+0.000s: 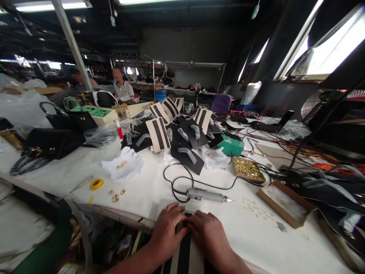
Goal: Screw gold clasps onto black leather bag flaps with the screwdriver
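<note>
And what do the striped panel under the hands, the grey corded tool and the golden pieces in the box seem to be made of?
Striped panel: perhaps leather or imitation leather, since its surface looks flat and matt. Grey corded tool: painted metal or plastic, unclear which; its body has a soft sheen. Golden pieces: probably polished metal, from their bright glints.

Striped panel (184, 255) runs off the bottom edge, upper part mostly hidden under my left grip (169, 225) and right grip (208, 229); can't tell if I'm pinching anything. My forearms (138, 258) get cut off too. Pale bits (257, 209) on desk (245, 236) too small to identify.
</note>
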A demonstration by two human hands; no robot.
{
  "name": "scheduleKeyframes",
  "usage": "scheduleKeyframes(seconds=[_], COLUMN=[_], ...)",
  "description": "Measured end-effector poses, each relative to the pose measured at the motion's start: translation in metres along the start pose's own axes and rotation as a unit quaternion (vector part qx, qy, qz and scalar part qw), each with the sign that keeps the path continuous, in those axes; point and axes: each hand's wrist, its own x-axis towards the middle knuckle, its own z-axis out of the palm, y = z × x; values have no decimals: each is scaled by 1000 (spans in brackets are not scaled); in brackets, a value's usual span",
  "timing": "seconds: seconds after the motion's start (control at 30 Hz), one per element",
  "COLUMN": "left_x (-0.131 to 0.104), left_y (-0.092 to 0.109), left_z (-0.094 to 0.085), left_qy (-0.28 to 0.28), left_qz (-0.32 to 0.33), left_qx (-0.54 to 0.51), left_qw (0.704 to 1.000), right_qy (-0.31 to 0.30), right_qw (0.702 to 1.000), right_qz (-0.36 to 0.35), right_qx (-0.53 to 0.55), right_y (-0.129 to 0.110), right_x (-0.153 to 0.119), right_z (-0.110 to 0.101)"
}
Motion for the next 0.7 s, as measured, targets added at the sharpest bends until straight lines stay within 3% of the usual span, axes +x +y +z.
scheduleKeyframes(seconds=[0.07, 0.3, 0.47, 0.7], left_x=[0, 1, 1, 2], left_y=[0, -2, -2, -1], left_z=[0, 0, -1, -2], left_qy=[-2, -11, -15, -22], left_qz=[-1, -4, -10, -11], left_qx=[0, -5, -11, -13], left_qw=[1000, 1000, 1000, 1000], right_qy=[2, -28, -82, -80], right_qw=[1000, 972, 973, 984], right_qz=[14, 175, 167, 150], right_qx=[17, 155, 133, 55], right_y=[-1, -1, 2, -8], right_x=[1, 19, 30, 34], right_z=[-1, -11, -18, -24])
